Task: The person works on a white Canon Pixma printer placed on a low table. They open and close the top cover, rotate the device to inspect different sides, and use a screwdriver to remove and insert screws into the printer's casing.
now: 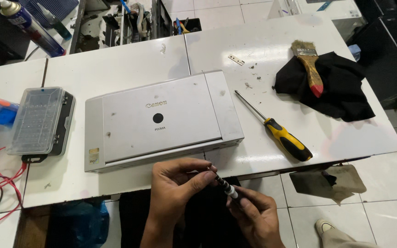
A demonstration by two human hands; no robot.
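Head view. Left hand [176, 183] and right hand [253, 212] together pinch a small black-and-white rod-shaped tool [225, 186] at the near edge of the white table [129, 59]. The left fingers close narrowly round its upper end, the right fingers round its lower end. Its long axis runs diagonally, tip pointing far-left, base near-right. Just beyond the hands lies a flat grey rectangular printer [161, 120]. Right of it lies a yellow-and-black-handled screwdriver [276, 130], shaft pointing far-left. Farther right, a wooden-handled paintbrush [309, 64] rests on a black cloth [336, 89]. At left sits a clear-lidded bit case [40, 120].
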